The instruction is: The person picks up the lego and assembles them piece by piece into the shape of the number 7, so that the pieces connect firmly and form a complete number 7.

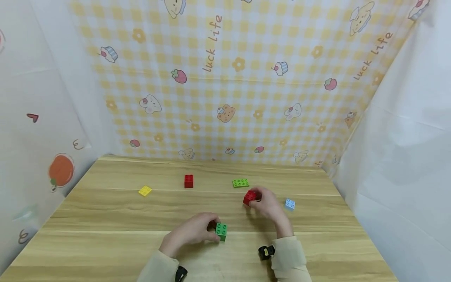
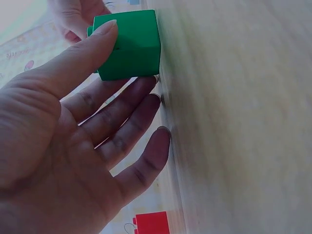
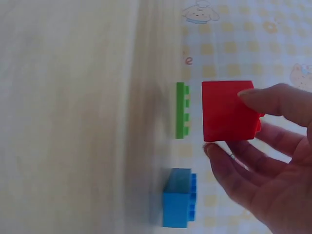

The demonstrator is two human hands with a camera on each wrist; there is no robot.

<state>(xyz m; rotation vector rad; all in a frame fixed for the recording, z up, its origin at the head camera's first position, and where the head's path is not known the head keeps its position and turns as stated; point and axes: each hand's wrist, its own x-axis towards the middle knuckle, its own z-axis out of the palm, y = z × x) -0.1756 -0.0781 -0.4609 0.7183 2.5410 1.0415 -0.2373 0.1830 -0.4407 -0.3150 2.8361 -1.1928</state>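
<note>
A green toy building block (image 1: 221, 232) with studs on top sits at the front middle of the table, pinched between the thumb and fingers of my left hand (image 1: 194, 231). In the left wrist view the green block (image 2: 129, 46) appears at or very near the tabletop. My right hand (image 1: 268, 204) holds a red block (image 1: 249, 197) farther back and to the right. The right wrist view shows that red block (image 3: 228, 111) lifted off the table, thumb on one side and fingers on the other.
A light green flat block (image 1: 240, 183) lies behind my right hand, and a light blue block (image 1: 290, 204) to its right. Toward the back left are another red block (image 1: 188, 181) and a yellow flat block (image 1: 145, 190). Patterned cloth (image 1: 225, 90) hangs behind the wooden table (image 1: 105, 235).
</note>
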